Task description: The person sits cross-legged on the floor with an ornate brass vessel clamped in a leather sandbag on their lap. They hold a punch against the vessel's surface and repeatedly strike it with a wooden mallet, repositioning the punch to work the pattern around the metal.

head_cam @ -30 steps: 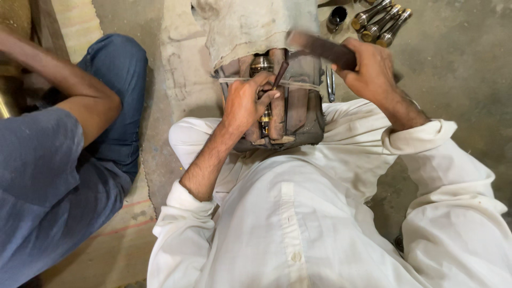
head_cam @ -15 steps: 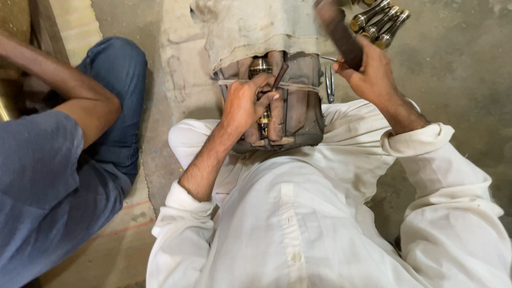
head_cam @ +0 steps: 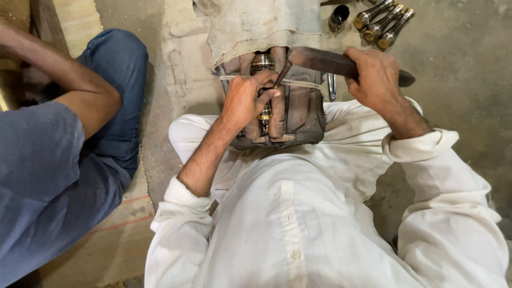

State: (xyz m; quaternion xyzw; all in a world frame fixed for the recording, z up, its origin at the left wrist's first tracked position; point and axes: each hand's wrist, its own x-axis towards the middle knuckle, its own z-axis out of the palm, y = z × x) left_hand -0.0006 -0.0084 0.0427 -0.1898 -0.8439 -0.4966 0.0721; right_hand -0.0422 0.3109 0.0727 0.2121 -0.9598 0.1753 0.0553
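Left hand point(head_cam: 246, 98) closed around a thin dark punch point(head_cam: 281, 74), tip set on the ringed brass piece point(head_cam: 262, 64) clamped between brown wooden blocks point(head_cam: 277, 106), tied with cord, in the lap. Right hand point(head_cam: 373, 74) clamped on a flat dark striker point(head_cam: 320, 60), lying just over the punch head. Best to keep punch steady, strike squarely, fingers low. Similar brass pieces point(head_cam: 384, 21) far right on the floor.
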